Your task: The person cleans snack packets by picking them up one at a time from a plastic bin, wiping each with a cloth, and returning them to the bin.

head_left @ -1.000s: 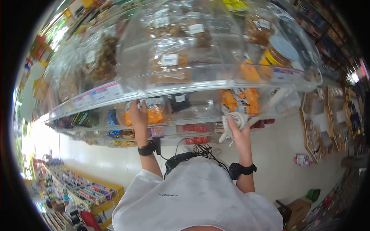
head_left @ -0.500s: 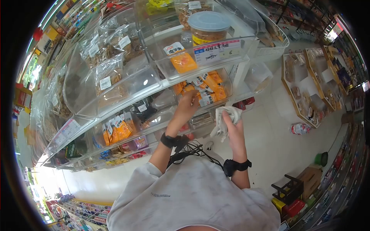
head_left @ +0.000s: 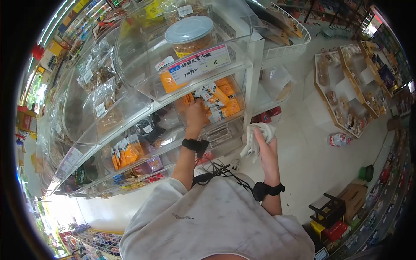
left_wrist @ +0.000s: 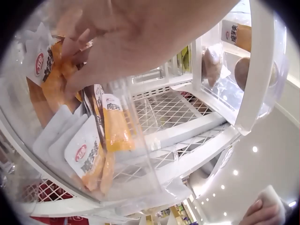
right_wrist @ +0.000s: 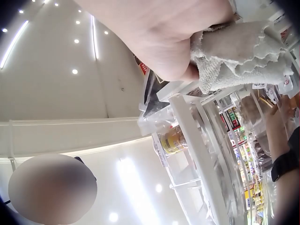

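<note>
1. Left hand (head_left: pixel 196 113) is reaching up into a clear bin (head_left: pixel 236 93), centre of the head view, just below the price label (head_left: pixel 199 64).
2. The bin holds orange snack packets (head_left: pixel 219 102), standing packed together. In the wrist view they sit in the left half of the frame, behind the clear wall.
3. Left fingers (left_wrist: pixel 75 47) are bent down onto the tops of the packets, touching them. Cannot tell if they pinch one.
4. Right hand (head_left: pixel 266 145) is right of centre in the head view, held apart from the shelves and lower than the left hand.
5. Right fingers are curled tight round a bunched white cloth (head_left: pixel 260 134). In the wrist view the cloth sticks out of the fist at upper right.
6. A jar (head_left: pixel 189 34) with a pale lid stands in the bin above, top centre of the frame.
7. A white post (head_left: pixel 255 69) stands just right of the bins, with wire racks beside it.
</note>
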Demonstrator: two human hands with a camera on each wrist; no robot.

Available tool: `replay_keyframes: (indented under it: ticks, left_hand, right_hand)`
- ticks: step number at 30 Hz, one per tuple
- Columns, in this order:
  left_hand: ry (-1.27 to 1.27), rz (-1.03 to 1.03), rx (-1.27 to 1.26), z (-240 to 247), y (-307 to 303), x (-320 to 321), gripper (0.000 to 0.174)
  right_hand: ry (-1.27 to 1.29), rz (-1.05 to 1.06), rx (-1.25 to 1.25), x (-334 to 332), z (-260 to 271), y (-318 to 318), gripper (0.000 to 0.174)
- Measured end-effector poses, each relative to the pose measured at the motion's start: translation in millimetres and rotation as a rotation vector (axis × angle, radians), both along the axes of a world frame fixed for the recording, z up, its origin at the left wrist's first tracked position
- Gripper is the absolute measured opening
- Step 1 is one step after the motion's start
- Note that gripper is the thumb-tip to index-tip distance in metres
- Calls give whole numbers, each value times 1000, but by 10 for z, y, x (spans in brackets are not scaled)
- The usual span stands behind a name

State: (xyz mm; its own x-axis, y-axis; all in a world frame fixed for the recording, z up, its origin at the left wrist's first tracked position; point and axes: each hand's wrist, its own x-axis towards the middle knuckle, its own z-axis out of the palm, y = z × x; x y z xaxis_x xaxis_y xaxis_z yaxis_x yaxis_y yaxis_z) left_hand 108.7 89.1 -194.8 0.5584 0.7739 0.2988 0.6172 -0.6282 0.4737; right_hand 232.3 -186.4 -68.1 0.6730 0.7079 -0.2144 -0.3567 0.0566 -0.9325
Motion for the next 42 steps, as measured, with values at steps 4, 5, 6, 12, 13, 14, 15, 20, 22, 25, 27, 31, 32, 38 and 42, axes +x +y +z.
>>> replay_keyframes:
  ticks: [4, 5, 6, 12, 13, 14, 15, 20, 22, 25, 27, 31, 32, 38, 42]
  left_hand:
    - [67, 150, -202, 333, -88, -52, 34]
    - [19, 142, -184, 393, -111, -46, 31]
    - [-28, 135, -167, 441, -144, -40, 29]
    - [-98, -85, 166, -30, -41, -45, 28]
    - [-93, -110, 138, -38, -40, -39, 28]
    - [-46, -85, 98, -49, -42, -43, 29]
    - [2, -62, 57, -26, -64, -44, 30]
    - [172, -10, -25, 174, -147, -26, 24]
    - [124, -18, -7, 304, -213, -56, 22]
    - [74, 76, -134, 887, -456, -132, 19]
    - [-180, 5, -93, 1075, -547, -294, 16]
    - [-671, -157, -492, 1359, -792, -547, 12]
    - [-706, -178, -556, 1331, -814, -588, 12]
    - [-785, -166, -798, 1288, -767, -862, 21]
    - [-584, -235, -869, 1490, -728, -1108, 28]
  right_hand:
    - [84, -33, 31, 68, -179, 53, 35]
    - [129, -60, 49, 85, -242, 77, 39]
    - [190, -96, 56, 86, -214, 106, 44]
    - [290, -34, 88, 49, -146, 197, 61]
    - [299, 0, 88, 61, -237, 197, 61]
    - [309, 31, 88, 67, -310, 191, 61]
    - [303, 11, 83, 46, -295, 196, 61]
    - [352, -39, 157, -87, -261, 203, 57]
    - [422, -8, 223, -98, -305, 200, 56]
    - [482, 14, 274, -124, -296, 231, 57]
    - [447, -53, 269, -188, -296, 261, 61]
    - [256, -225, 155, -355, -340, 526, 71]
    - [219, -240, 96, -394, -385, 579, 74]
    - [132, 3, 188, -758, -166, 846, 54]
    - [-198, 41, 116, -816, -218, 887, 40]
